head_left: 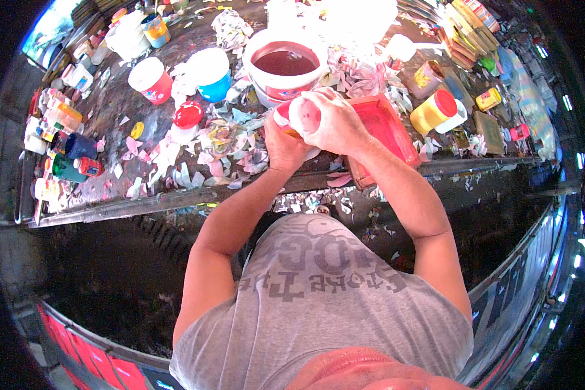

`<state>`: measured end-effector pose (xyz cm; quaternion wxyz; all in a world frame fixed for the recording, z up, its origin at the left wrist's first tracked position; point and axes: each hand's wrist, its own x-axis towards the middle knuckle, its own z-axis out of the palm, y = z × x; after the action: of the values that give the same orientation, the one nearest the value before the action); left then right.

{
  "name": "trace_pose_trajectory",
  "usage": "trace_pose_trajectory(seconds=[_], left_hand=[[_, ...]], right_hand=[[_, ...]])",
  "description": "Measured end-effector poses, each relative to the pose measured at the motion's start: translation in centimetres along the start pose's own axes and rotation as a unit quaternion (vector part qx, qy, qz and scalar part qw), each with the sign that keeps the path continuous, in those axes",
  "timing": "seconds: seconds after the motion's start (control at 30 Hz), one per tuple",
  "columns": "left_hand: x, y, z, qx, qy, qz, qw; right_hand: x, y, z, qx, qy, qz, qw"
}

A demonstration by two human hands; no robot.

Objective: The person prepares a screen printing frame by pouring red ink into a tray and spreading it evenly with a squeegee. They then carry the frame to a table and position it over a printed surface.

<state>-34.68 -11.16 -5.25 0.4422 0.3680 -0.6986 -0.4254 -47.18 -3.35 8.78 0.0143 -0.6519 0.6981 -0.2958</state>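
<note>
At the table's front edge my two hands meet over one small container. My left hand (285, 144) is closed around a small red container (282, 116), which it largely hides. My right hand (339, 123) grips a round white lid or cup (305, 116) with pink smears, held tilted against that container; which of the two it is I cannot tell. Just beyond my hands stands a white bucket (259, 83) with dark red liquid in it. A red-stained rectangular tray or frame (406, 140) lies beside my right forearm, partly covered by it.
Scraps of stained cloth or paper (224, 140) litter the worktable. To the left are a red-and-white tub (151, 81), a blue-and-white tub (213, 77) and a red-lidded jar (187, 118). A yellow jar with a red lid (433, 112) lies right. Several bottles line the left edge.
</note>
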Motion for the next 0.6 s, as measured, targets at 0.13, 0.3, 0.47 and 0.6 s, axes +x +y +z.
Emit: trace_pose_trajectory(seconds=[0.13,0.3,0.47,0.6], left_hand=[[1.0,0.9,-2.1,0.006,-0.055,0.057,0.997],[1.8,1.4,-3.4,-0.051,-0.106,0.040,0.992],[1.9,0.5,-3.4,-0.075,-0.124,0.027,0.989],[1.7,-0.7,-2.5,-0.075,-0.114,0.108,0.985]], right_hand=[[0.5,-0.3,0.1,-0.015,-0.005,0.002,1.000],[1.1,-0.9,0.5,-0.045,-0.012,-0.024,0.999],[1.9,-1.0,0.6,-0.045,-0.052,-0.031,0.997],[2.3,-0.5,0.6,-0.033,-0.095,-0.060,0.993]])
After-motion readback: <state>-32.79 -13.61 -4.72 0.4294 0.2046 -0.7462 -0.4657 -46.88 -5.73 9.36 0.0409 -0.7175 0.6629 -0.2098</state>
